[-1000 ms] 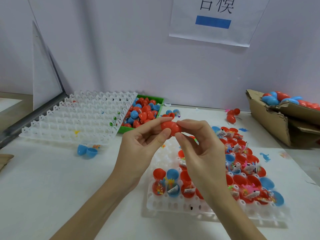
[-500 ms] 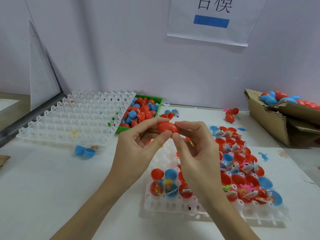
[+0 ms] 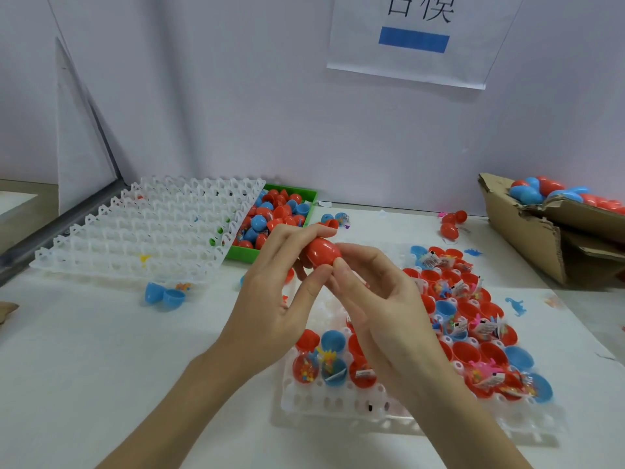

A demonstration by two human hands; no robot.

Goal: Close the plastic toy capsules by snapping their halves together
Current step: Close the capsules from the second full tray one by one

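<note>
A red egg-shaped capsule (image 3: 321, 252) is held above the table between both hands. My left hand (image 3: 274, 299) grips it with thumb below and fingers over its top. My right hand (image 3: 375, 309) pinches its right end with thumb and forefinger. The capsule's halves look joined. Below the hands a white plastic tray (image 3: 338, 404) holds several open red and blue capsule halves (image 3: 333, 340) filled with small toys and packets.
A second white tray (image 3: 152, 231) lies at the back left, beside a green bin (image 3: 306, 192) of red and blue halves. A torn cardboard box (image 3: 527, 238) with closed capsules sits at the right. Loose blue halves (image 3: 164, 294) and red capsules (image 3: 451, 225) lie on the table.
Both hands have turned the red capsule so it tilts more upright. My left fingers now reach over its top, and the hands stay at the same spot.
</note>
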